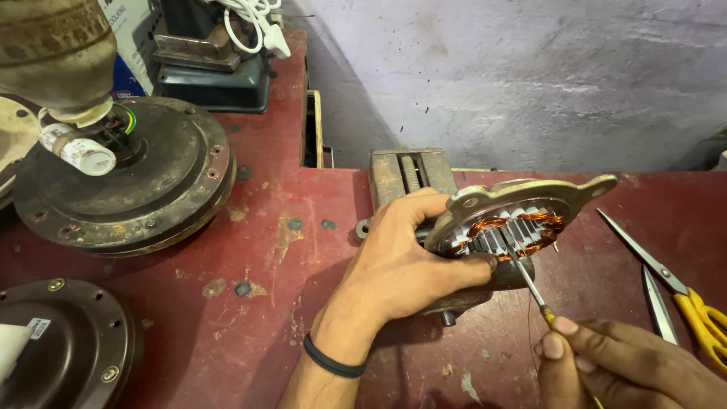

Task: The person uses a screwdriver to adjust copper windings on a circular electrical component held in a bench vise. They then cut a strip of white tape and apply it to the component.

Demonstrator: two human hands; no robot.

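Observation:
My left hand (401, 265) grips a round metal motor stator (515, 216), tilted up on its edge over a vise, with copper windings showing inside its slotted core. A black band circles that wrist. My right hand (628, 363) holds a thin screwdriver (526, 280) by its yellow handle. The tool's metal tip reaches into the slots of the core, close to my left thumb.
Yellow-handled scissors (674, 284) lie open on the red workbench (265, 303) at the right. A dark round fan motor housing (129, 182) with a white capacitor sits at the left, another dark housing (68, 341) at bottom left. A grey wall stands behind.

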